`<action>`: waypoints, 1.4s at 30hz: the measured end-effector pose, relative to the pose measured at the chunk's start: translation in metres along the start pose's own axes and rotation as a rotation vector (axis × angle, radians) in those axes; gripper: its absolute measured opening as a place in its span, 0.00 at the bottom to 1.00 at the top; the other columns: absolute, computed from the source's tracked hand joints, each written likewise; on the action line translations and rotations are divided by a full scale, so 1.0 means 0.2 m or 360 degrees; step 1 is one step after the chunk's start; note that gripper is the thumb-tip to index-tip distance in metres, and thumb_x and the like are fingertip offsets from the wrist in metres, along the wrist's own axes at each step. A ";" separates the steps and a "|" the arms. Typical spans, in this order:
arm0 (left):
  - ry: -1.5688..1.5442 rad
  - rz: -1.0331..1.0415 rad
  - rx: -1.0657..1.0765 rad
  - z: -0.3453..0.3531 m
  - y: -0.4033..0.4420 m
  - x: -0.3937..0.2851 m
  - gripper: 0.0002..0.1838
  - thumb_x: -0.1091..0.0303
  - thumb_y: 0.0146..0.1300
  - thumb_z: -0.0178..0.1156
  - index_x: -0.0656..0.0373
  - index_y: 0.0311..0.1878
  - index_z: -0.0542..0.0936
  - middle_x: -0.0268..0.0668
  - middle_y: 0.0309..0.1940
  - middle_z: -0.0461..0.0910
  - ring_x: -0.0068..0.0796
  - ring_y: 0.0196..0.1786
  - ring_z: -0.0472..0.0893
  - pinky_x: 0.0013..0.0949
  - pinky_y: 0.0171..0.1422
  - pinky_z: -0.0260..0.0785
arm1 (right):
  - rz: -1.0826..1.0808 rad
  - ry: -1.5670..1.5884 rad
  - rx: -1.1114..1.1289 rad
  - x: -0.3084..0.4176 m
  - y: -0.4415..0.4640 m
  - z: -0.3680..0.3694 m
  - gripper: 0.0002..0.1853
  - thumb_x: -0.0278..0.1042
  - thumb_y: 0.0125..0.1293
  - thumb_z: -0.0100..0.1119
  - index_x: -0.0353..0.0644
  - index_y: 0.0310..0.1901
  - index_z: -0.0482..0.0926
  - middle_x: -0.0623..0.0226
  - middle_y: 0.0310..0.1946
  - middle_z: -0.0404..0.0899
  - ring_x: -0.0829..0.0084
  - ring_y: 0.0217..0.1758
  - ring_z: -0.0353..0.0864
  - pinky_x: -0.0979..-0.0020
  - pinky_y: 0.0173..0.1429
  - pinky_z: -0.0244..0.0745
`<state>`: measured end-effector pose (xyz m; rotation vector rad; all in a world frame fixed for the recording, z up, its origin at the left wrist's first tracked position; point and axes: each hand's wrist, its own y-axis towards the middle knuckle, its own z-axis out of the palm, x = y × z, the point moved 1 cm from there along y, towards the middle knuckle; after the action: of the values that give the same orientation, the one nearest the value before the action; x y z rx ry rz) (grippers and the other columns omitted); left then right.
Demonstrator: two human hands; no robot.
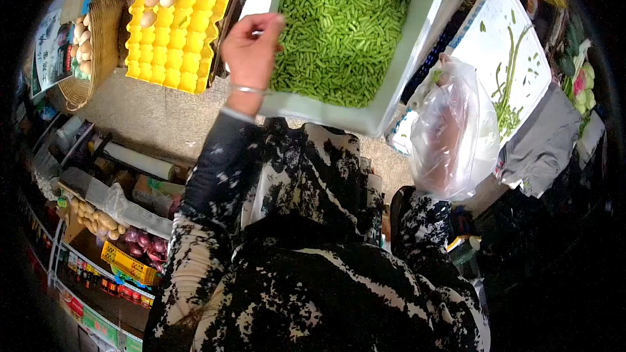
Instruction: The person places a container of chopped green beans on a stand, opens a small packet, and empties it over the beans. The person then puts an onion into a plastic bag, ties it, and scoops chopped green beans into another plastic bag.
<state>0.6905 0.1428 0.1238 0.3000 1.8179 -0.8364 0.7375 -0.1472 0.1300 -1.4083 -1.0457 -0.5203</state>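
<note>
My left hand (pixel 254 45) hovers over the left rim of a pale plastic bin (pixel 332 114). Its thumb and fingers are pinched together, and I cannot make out anything between them. The bin holds many short cut pieces of green beans (pixel 339 32). At the right, a clear plastic bag (pixel 479 117) wraps loosely over my right hand (pixel 445 127), which shows blurred through the film. The fingers curl at the bag's top edge, with a small green bit beside them.
A yellow egg tray (pixel 176 42) with several eggs and a wicker basket (pixel 101 45) of eggs stand left. Right lies a white foam board (pixel 505 32) with long green beans. Lower left are shelves with potatoes (pixel 94 218), onions (pixel 143 244) and a yellow crate (pixel 127 262).
</note>
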 end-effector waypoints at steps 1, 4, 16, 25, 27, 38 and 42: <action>-0.0043 -0.0083 0.0000 -0.10 -0.03 0.01 0.05 0.74 0.51 0.61 0.62 0.32 0.77 0.33 0.26 0.77 0.16 0.24 0.73 0.17 0.22 0.68 | 0.0006 -0.0014 -0.0015 -0.01 -0.05 -0.01 0.22 0.45 0.64 0.40 0.39 0.54 0.63 0.61 0.49 0.65 0.68 0.49 0.65 0.71 0.53 0.60; 0.0184 -0.0206 -0.0119 -0.47 -0.17 0.20 0.05 0.71 0.52 0.60 0.62 0.30 0.76 0.33 0.25 0.76 0.17 0.23 0.73 0.18 0.26 0.69 | 0.0020 -0.0063 -0.0057 -0.04 -0.19 -0.01 0.22 0.45 0.64 0.40 0.39 0.54 0.63 0.61 0.50 0.65 0.68 0.50 0.65 0.70 0.54 0.59; 0.1792 -0.0982 0.0924 -1.27 -0.58 1.08 0.31 0.68 0.53 0.50 0.68 0.60 0.57 0.56 0.55 0.63 0.49 0.58 0.64 0.34 0.62 0.56 | -0.0182 -0.0545 -0.0093 -0.13 -0.38 0.28 0.24 0.48 0.64 0.37 0.40 0.56 0.61 0.61 0.53 0.62 0.66 0.53 0.62 0.68 0.58 0.56; 0.0606 0.0044 0.0659 -0.43 -0.16 0.51 0.43 0.58 0.49 0.61 0.65 0.63 0.51 0.53 0.60 0.56 0.45 0.63 0.57 0.36 0.65 0.50 | -0.0549 -0.1644 -0.0258 -0.21 0.03 0.54 0.26 0.49 0.64 0.36 0.41 0.58 0.59 0.60 0.55 0.60 0.65 0.56 0.60 0.66 0.60 0.53; 0.0541 0.0080 0.0724 -0.34 -0.13 0.51 0.42 0.67 0.49 0.61 0.63 0.64 0.49 0.53 0.58 0.60 0.43 0.61 0.61 0.34 0.63 0.53 | -0.0633 -0.1793 -0.0237 -0.23 0.09 0.64 0.26 0.50 0.64 0.35 0.41 0.58 0.59 0.60 0.56 0.60 0.64 0.57 0.60 0.66 0.61 0.53; 0.0496 0.0106 0.0685 -0.34 -0.12 0.58 0.38 0.82 0.49 0.52 0.55 0.64 0.50 0.53 0.53 0.66 0.45 0.56 0.68 0.31 0.59 0.58 | -0.0681 -0.2106 -0.0027 -0.27 0.28 0.71 0.28 0.52 0.65 0.33 0.42 0.60 0.57 0.60 0.59 0.58 0.63 0.60 0.58 0.64 0.64 0.49; 0.0523 0.0082 0.0693 -0.34 -0.12 0.56 0.37 0.82 0.49 0.51 0.58 0.64 0.50 0.52 0.56 0.62 0.44 0.59 0.63 0.31 0.62 0.54 | -0.0531 -0.2254 -0.0018 -0.28 0.53 0.63 0.29 0.52 0.65 0.32 0.41 0.61 0.55 0.57 0.60 0.56 0.62 0.59 0.58 0.64 0.64 0.52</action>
<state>0.5829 0.1498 0.0458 0.7989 1.9019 -1.1991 0.7623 -0.0263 0.0066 -1.5607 -2.4037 0.3825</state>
